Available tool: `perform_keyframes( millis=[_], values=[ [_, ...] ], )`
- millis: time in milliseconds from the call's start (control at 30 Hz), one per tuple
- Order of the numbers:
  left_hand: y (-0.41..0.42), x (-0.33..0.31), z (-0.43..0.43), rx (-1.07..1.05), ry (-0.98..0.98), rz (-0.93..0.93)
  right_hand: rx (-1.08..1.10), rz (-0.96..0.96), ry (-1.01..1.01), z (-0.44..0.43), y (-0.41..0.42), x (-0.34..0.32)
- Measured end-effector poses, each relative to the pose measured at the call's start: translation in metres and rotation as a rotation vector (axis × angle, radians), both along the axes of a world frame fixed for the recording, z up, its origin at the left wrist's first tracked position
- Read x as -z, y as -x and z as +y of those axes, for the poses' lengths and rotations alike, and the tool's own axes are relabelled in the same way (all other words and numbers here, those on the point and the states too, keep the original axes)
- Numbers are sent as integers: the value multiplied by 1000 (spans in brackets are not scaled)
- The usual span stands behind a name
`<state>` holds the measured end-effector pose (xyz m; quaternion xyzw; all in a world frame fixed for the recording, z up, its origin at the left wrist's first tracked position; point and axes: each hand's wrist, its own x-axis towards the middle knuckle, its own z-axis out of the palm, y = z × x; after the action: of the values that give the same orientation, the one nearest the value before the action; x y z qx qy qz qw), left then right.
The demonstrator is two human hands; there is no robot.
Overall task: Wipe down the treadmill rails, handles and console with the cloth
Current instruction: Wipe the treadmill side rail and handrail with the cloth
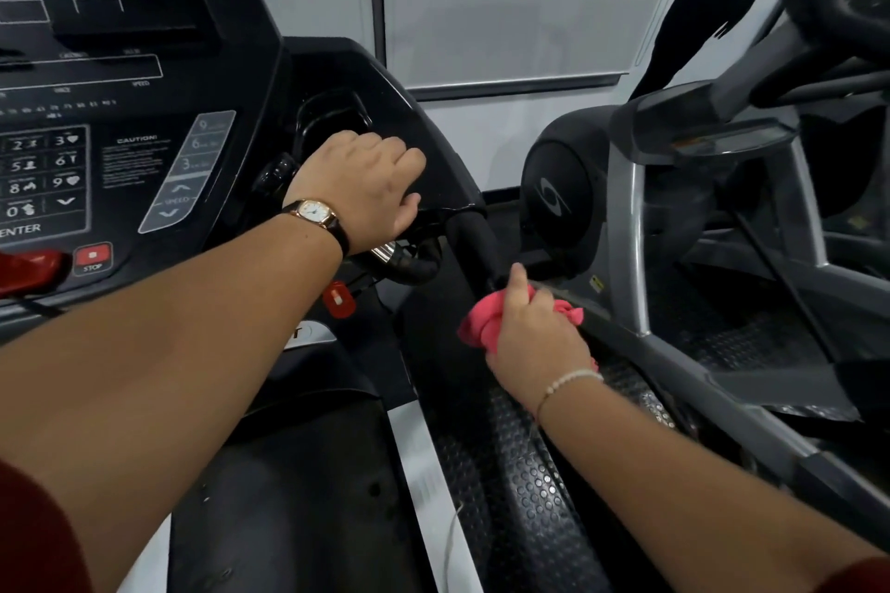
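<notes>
Right hand: fingers wrapped tight round the pink cloth, thumb pointing up along the rail. The cloth is bunched in the fist, and pink tails stick out on both sides of the hand. The hand and cloth sit on the black foam side handrail, at the lower end of its visible foam. There is a beaded bracelet on that wrist.

Left hand: above and to the left of the right hand, well apart from the cloth. Its fingers are curled over the right shoulder of the console with the thumb tucked under the edge, so it grips the housing and holds nothing else. There is a watch on that wrist.

Cup-holder recess: just beyond the left knuckles. The interior is dark, so I can't tell what's in it.

Left of the left hand is the keypad. Below the forearm line are the STOP button and a red safety clip. Just under the left wrist is a metal-banded grip.

Under the right forearm is the studded side rail. The belt lies between the two arms.

Right of the right hand is a neighbouring grey machine, close beside the handrail.
</notes>
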<state>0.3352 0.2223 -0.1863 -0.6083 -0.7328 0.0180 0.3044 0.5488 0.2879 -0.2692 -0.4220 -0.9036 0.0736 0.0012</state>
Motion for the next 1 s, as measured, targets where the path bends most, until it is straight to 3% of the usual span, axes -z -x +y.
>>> perform_keyframes(
  millis=[67, 200, 333, 467, 600, 667, 833, 933, 1000],
  values=[
    [0, 0, 0, 2, -6, -2, -72, 5, 18, -6, -8, 2],
    [-1, 0, 1, 5, -11, -14, -77, 155, 326, 6, -16, -8],
    [-3, -1, 0, -19, 2, -14, -172, 152, 260, 11, -11, -6],
    [-6, -1, -1, -25, 10, -27, 26, 211, 397, 24, -4, -9],
    [-5, -2, -1, -27, 12, -34, 188, 259, 674, 47, -4, -12],
    [-6, -2, -1, -26, 14, -38, 189, 255, 601, 39, -6, -11],
    [-5, -1, -1, -26, 7, -26, -76, 284, 36, -6, -34, 11],
    [-4, 1, 0, -20, 2, -10, -57, 543, -1, 2, -53, 13],
    [-4, 1, 0, -18, 8, -3, 81, 598, 73, 15, -54, 9]
  ],
)
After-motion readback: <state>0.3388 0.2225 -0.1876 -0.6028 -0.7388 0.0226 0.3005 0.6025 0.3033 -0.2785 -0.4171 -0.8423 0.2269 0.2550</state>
